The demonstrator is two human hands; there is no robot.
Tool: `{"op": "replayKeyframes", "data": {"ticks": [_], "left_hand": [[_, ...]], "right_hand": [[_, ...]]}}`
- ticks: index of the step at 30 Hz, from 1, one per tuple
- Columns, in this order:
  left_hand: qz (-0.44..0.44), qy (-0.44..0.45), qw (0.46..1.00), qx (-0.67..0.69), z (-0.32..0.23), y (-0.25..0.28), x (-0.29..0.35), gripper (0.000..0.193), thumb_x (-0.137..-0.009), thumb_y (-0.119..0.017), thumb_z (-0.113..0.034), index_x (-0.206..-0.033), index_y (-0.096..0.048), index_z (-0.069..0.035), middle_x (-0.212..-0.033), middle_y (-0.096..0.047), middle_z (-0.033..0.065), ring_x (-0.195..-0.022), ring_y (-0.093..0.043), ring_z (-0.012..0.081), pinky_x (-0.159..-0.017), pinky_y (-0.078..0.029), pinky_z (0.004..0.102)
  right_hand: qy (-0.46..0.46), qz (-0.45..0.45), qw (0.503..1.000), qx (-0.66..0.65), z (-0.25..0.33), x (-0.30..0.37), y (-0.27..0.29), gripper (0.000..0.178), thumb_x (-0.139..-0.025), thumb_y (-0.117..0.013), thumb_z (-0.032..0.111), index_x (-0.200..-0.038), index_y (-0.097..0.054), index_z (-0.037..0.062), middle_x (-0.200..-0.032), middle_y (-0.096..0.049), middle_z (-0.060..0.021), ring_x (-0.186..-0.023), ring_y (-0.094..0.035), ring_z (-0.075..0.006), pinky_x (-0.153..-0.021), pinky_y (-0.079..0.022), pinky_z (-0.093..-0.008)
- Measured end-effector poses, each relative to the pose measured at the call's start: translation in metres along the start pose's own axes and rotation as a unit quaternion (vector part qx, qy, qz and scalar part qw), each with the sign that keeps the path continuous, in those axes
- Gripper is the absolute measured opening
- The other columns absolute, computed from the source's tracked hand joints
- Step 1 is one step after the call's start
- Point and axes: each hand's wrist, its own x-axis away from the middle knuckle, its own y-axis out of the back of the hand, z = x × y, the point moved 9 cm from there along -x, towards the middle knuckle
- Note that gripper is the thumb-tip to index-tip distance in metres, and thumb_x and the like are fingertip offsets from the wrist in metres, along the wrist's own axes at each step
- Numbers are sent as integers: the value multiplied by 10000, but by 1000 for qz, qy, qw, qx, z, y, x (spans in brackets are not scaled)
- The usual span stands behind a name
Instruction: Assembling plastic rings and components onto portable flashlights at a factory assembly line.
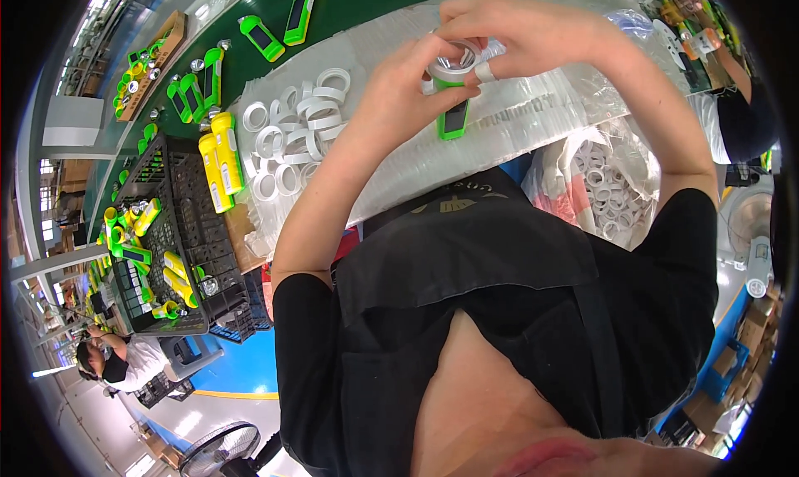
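Note:
A green flashlight (454,121) with a dark panel along its body stands between my hands over the plastic-covered table. Around its head sits a white ring (456,71), with a shiny lens inside. My left hand (406,90) is closed on the head from the left, its thumb pressing near the ring's lower side. From the right, my right hand (520,37) pinches the ring's edge; one finger wears a white wrap (483,72). Some fingertips are hidden behind the head. To the left lies a pile of loose white rings (301,119).
Green flashlights (263,38) lie on the green surface beyond. Yellow flashlights (220,161) rest by the table's left edge, beside a black crate (196,211) of flashlights. A bag (566,156) of white rings stands near my right arm. Other people work at both sides.

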Motion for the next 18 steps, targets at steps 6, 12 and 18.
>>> {"op": "replayKeyframes", "data": {"ticks": [6, 12, 18], "left_hand": [[-19, -26, 999, -30, -4, -4, 1, 385, -742, -822, -192, -1031, -599, -73, -990, -698, 57, -883, -656, 218, -719, -498, 319], [-23, -13, 997, -66, 4, -7, -2, 380, -737, -824, -191, -1030, -617, -64, -987, -697, 61, -839, -649, 197, -675, -493, 302], [-31, 4, 999, -13, 8, -3, -1, 372, -736, -823, -161, -1035, -624, -65, -981, -694, 36, -769, -611, 174, -651, -475, 287]], "right_hand": [[-37, 51, 997, 35, -4, -2, 0, 214, -725, -681, 78, -864, -537, 4, -789, -519, -88, -722, -526, -252, -643, -443, -347], [-259, 8, 959, 110, -38, 5, -2, 591, -746, -663, 561, -765, -651, -30, -785, -652, -261, -753, -655, -395, -647, -509, -459], [-198, 21, 979, 45, -22, 3, 4, 443, -795, -675, 409, -856, -639, -29, -826, -651, -238, -782, -640, -399, -680, -502, -441]]}}
